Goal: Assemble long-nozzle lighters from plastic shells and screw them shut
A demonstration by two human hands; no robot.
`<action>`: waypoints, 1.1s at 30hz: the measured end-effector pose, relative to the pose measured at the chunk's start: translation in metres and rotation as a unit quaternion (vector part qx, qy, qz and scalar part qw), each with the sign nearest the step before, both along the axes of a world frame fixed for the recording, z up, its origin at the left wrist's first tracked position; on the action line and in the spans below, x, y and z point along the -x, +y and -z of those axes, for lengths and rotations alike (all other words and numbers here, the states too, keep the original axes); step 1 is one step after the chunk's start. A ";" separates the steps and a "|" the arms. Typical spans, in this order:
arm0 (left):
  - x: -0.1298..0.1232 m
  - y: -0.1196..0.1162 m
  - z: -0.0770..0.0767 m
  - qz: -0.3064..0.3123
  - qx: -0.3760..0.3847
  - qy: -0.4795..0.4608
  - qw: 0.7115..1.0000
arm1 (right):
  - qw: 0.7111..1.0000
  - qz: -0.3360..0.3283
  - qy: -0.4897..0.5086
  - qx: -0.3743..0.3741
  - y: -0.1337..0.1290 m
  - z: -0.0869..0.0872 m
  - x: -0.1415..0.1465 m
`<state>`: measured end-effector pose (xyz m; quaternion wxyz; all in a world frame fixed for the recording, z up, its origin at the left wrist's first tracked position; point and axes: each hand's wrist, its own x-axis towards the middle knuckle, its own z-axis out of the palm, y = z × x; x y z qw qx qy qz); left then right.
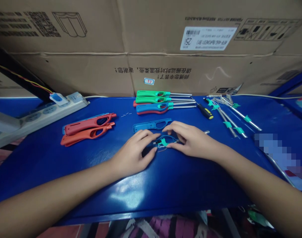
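On the glossy blue table (166,185), a curved blue plastic lighter shell (169,136), a turquoise plastic trigger (163,142) within its outline, lies between the left hand (134,152), fingers parted, and the half-curled right hand (192,138), grip unclear.

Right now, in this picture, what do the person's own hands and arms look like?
The left hand and right hand are bare: no gloves, rings or watch show. Both forearms have no sleeve in view, and no markings are visible on them.
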<state>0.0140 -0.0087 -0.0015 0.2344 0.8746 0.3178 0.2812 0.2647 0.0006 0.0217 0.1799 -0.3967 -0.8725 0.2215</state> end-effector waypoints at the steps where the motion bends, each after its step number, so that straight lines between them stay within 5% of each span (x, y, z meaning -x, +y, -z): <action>1: -0.002 0.000 0.000 -0.011 0.011 -0.011 1.000 | 1.000 -0.007 -0.004 -0.009 -0.001 0.000 0.000; 16: -0.006 0.006 0.000 -0.070 0.073 -0.043 0.994 | 0.977 -0.052 -0.142 -0.148 0.000 -0.011 -0.005; 33: -0.004 0.010 0.004 -0.056 0.014 -0.027 0.998 | 0.986 -0.025 -0.149 -0.067 0.002 -0.014 -0.006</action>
